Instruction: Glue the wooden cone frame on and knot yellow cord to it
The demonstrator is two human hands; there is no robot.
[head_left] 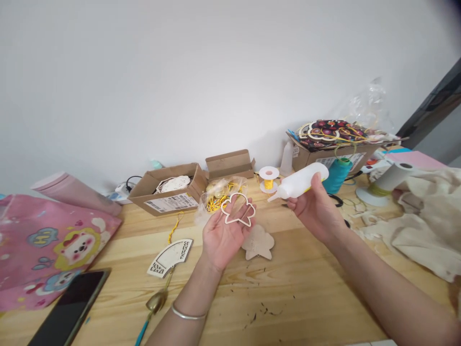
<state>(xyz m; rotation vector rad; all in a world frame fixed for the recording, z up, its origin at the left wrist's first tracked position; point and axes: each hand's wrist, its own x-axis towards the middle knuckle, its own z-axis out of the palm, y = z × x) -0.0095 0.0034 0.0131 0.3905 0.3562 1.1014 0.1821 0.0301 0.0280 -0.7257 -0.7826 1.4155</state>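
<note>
Head view shows the left hand [220, 242], palm up with fingers loosely curled, holding a thin pale flower-shaped outline frame [238, 220], while the right hand [319, 211] grips a translucent white squeeze bottle [302, 181], its nozzle pointing left, apart from the frame. Just right of the left hand, a beige flower-shaped piece [259, 244] lies on the light wooden table [306, 293], with dark scraps [255, 317] nearer. A pale fan-shaped cutout [173, 254] at left and crumpled cream cloth [428, 211] at right border this working room.
</note>
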